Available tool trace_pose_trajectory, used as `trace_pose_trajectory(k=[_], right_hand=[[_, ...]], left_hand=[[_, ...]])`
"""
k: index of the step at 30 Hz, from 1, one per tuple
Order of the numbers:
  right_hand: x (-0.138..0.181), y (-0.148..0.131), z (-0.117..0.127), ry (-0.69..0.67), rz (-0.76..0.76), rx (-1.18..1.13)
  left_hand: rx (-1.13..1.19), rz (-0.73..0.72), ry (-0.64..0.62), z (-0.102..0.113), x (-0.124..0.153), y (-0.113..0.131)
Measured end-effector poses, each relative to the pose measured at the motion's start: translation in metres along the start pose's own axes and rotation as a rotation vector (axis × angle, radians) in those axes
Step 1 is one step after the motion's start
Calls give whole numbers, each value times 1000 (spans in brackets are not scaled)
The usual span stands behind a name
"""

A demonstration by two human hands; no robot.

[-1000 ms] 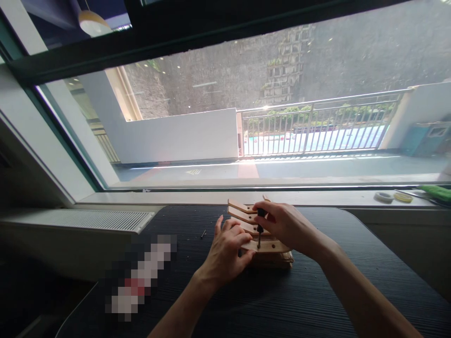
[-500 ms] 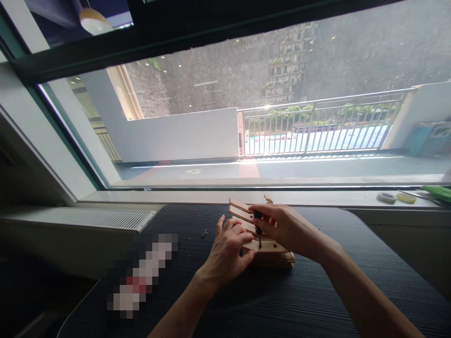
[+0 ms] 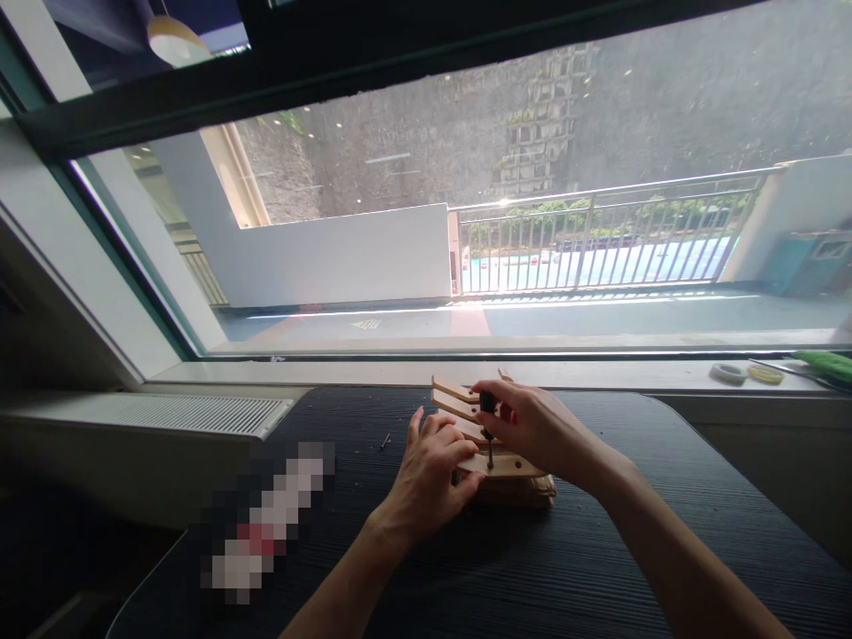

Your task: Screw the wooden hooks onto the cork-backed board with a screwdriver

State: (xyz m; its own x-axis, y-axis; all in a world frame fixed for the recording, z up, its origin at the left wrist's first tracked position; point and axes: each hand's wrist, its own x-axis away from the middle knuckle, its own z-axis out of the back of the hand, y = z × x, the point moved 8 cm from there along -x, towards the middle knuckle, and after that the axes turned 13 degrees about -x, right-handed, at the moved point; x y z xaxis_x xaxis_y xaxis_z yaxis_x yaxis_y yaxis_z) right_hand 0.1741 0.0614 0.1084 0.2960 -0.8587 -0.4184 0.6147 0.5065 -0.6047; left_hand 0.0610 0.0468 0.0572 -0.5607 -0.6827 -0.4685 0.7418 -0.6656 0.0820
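Observation:
My right hand [image 3: 532, 422] is closed round the dark handle of a small screwdriver [image 3: 488, 405]. The tool stands nearly upright, its tip down at a hole or screw head in the nearest wooden slat [image 3: 502, 464]. Thumb and fingers of my left hand [image 3: 436, 466] grip that slat's left end. Several pale slats lie side by side in a wooden assembly [image 3: 453, 401] stretching away towards the window. A second dark hole shows to the right of the screwdriver tip. Beneath the slats is more wood, partly in shadow.
Small screws [image 3: 385, 440] lie on the dark table [image 3: 632, 550] left of the assembly. A blurred-out object [image 3: 270, 524] covers part of the table's left side. Tape rolls [image 3: 729, 374] and a green item [image 3: 829, 362] rest on the windowsill [image 3: 632, 374]. A radiator cover [image 3: 146, 413] stands left.
The screwdriver's handle has turned or tilted a little within my right fingers, and its shaft looks more upright. My left hand keeps its grip on the slat.

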Motion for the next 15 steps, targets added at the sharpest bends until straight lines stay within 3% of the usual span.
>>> trace_pose_trajectory(k=[7, 15], right_hand=[[4, -12, 1, -60, 33, -12], [4, 1, 5, -118, -37, -118]], left_hand=[[1, 7, -12, 0, 0, 0], [12, 9, -20, -1, 0, 0]])
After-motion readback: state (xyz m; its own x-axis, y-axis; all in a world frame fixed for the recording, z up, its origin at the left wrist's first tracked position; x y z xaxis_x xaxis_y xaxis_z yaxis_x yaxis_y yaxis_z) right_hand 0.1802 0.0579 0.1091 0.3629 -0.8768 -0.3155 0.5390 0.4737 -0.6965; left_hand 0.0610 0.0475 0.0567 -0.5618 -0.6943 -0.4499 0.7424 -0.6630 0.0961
